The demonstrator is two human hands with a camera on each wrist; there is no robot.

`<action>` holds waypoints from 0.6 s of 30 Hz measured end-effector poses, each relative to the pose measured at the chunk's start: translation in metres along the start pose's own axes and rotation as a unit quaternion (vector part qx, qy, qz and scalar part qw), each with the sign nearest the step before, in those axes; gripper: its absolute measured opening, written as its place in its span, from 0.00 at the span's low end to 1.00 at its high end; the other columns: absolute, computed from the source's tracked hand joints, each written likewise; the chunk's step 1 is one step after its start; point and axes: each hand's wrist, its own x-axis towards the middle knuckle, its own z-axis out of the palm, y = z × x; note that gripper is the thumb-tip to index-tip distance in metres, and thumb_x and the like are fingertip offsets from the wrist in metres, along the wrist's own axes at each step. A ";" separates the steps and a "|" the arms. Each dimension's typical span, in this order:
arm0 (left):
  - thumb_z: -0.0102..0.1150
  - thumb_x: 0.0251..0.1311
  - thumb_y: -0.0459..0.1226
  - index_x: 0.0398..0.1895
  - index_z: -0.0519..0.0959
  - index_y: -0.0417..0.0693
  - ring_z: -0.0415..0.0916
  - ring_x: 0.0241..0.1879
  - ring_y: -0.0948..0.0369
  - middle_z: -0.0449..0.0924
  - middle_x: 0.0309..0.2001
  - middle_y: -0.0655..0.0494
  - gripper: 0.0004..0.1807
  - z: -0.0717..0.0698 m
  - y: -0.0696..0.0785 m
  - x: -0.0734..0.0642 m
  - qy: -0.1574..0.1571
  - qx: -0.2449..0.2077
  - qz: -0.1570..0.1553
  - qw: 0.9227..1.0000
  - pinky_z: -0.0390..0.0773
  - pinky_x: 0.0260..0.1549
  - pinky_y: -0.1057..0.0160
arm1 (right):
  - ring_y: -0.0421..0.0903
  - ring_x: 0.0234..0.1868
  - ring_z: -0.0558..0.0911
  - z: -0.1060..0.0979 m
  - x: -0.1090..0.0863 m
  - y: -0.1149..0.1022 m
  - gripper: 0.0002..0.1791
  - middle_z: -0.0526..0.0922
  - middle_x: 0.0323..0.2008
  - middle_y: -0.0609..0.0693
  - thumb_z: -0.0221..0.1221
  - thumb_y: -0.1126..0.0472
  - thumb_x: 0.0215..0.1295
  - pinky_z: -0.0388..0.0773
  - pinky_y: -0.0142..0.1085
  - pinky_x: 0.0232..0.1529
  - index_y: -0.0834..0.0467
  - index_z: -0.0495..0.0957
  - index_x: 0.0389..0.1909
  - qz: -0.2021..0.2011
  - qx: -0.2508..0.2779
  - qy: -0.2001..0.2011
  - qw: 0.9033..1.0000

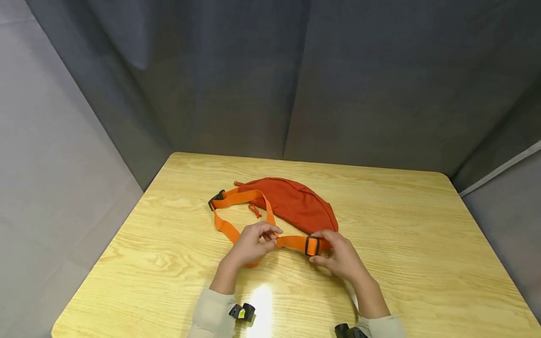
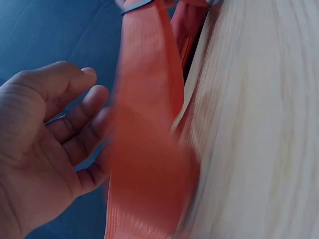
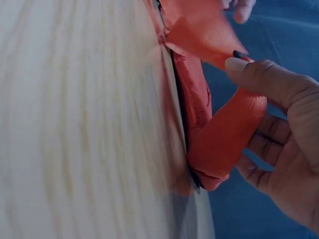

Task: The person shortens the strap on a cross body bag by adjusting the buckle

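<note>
A red waist bag (image 1: pixel 291 202) lies on the table with its orange strap (image 1: pixel 291 241) looped toward me. My right hand (image 1: pixel 342 256) pinches the strap at its black slider buckle (image 1: pixel 307 246); in the right wrist view the thumb presses the buckle's edge and the strap (image 3: pixel 229 124) bends down beside the other fingers. My left hand (image 1: pixel 253 241) is beside the strap's left part, its fingers loosely bent. In the left wrist view a gap shows between thumb and fingers, and the blurred strap (image 2: pixel 149 89) passes by the fingertips.
A black clip buckle (image 1: pixel 216 200) sits at the far left bend of the strap. An orange zipper cord (image 1: pixel 255 211) hangs from the bag. The wooden table (image 1: pixel 401 225) extends on both sides, with grey curtains (image 1: pixel 359 94) behind it.
</note>
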 end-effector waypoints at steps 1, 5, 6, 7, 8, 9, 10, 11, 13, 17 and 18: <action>0.57 0.56 0.28 0.44 0.80 0.42 0.73 0.34 0.63 0.78 0.35 0.54 0.12 -0.002 0.000 -0.002 0.001 0.003 0.001 1.000 0.74 0.33 0.64 | 0.50 0.41 0.76 -0.001 -0.001 0.000 0.27 0.79 0.40 0.47 0.76 0.64 0.37 0.72 0.46 0.43 0.55 0.76 0.42 0.008 0.000 0.001 1.000; 0.58 0.58 0.30 0.46 0.80 0.43 0.73 0.39 0.61 0.79 0.39 0.52 0.12 -0.013 -0.004 -0.009 0.019 0.024 -0.003 1.000 0.74 0.37 0.59 | 0.51 0.36 0.76 -0.004 -0.004 -0.001 0.26 0.77 0.36 0.47 0.75 0.65 0.38 0.71 0.45 0.38 0.54 0.73 0.39 0.023 0.007 -0.004 1.000; 0.58 0.58 0.30 0.46 0.80 0.43 0.73 0.40 0.59 0.78 0.40 0.51 0.12 -0.018 -0.006 -0.010 0.027 0.030 -0.003 0.999 0.73 0.37 0.56 | 0.51 0.36 0.75 -0.005 -0.005 -0.001 0.26 0.77 0.36 0.47 0.75 0.65 0.39 0.71 0.45 0.37 0.54 0.73 0.39 0.025 0.005 -0.007 1.000; 0.59 0.58 0.30 0.46 0.80 0.44 0.73 0.41 0.58 0.78 0.40 0.51 0.12 -0.022 -0.008 -0.011 0.037 0.038 -0.003 0.999 0.73 0.37 0.55 | 0.50 0.35 0.75 -0.005 -0.005 -0.001 0.25 0.77 0.35 0.47 0.75 0.65 0.39 0.71 0.44 0.37 0.54 0.73 0.39 0.027 0.001 -0.009 1.000; 0.60 0.58 0.31 0.46 0.80 0.44 0.73 0.41 0.57 0.78 0.41 0.50 0.13 -0.027 -0.010 -0.012 0.048 0.044 -0.004 0.998 0.73 0.37 0.54 | 0.50 0.35 0.75 -0.005 -0.005 0.000 0.25 0.77 0.35 0.47 0.75 0.65 0.39 0.71 0.44 0.36 0.54 0.72 0.39 0.030 -0.001 -0.009 0.999; 0.60 0.58 0.31 0.47 0.80 0.44 0.73 0.42 0.55 0.78 0.41 0.51 0.13 -0.032 -0.012 -0.012 0.057 0.049 -0.005 0.997 0.73 0.37 0.52 | 0.50 0.35 0.75 -0.006 -0.006 0.000 0.25 0.77 0.34 0.47 0.74 0.65 0.39 0.71 0.44 0.36 0.54 0.72 0.38 0.034 -0.004 -0.009 0.999; 0.60 0.58 0.31 0.47 0.80 0.44 0.74 0.42 0.54 0.78 0.41 0.51 0.13 -0.037 -0.015 -0.012 0.067 0.057 -0.008 0.996 0.73 0.37 0.51 | 0.50 0.34 0.75 -0.006 -0.006 0.001 0.24 0.77 0.34 0.47 0.74 0.65 0.39 0.71 0.44 0.36 0.54 0.73 0.38 0.038 -0.008 -0.008 0.999; 0.60 0.57 0.32 0.47 0.80 0.45 0.73 0.43 0.52 0.78 0.42 0.51 0.13 -0.043 -0.017 -0.012 0.079 0.064 -0.014 0.995 0.72 0.38 0.50 | 0.50 0.34 0.75 -0.006 -0.007 0.001 0.24 0.77 0.33 0.47 0.74 0.66 0.39 0.71 0.43 0.36 0.54 0.73 0.37 0.042 -0.011 -0.007 0.999; 0.60 0.57 0.32 0.47 0.80 0.45 0.72 0.45 0.51 0.77 0.45 0.50 0.13 -0.055 -0.021 -0.013 0.102 0.075 -0.032 0.991 0.71 0.42 0.49 | 0.50 0.34 0.74 -0.007 -0.008 0.003 0.24 0.76 0.33 0.46 0.74 0.66 0.39 0.71 0.43 0.36 0.54 0.73 0.36 0.044 -0.017 -0.006 0.999; 0.59 0.58 0.32 0.49 0.79 0.47 0.67 0.54 0.48 0.72 0.53 0.47 0.15 -0.077 -0.032 -0.015 0.135 0.086 -0.079 0.984 0.65 0.50 0.44 | 0.50 0.34 0.74 -0.008 -0.009 0.006 0.22 0.76 0.32 0.45 0.74 0.66 0.39 0.71 0.44 0.36 0.55 0.74 0.35 0.038 -0.026 -0.005 0.999; 0.58 0.59 0.32 0.50 0.79 0.46 0.65 0.55 0.47 0.71 0.54 0.46 0.15 -0.082 -0.036 -0.014 0.140 0.088 -0.087 0.982 0.64 0.51 0.43 | 0.50 0.34 0.74 -0.009 -0.009 0.007 0.22 0.76 0.32 0.45 0.74 0.66 0.39 0.71 0.44 0.37 0.55 0.74 0.35 0.038 -0.028 -0.005 0.999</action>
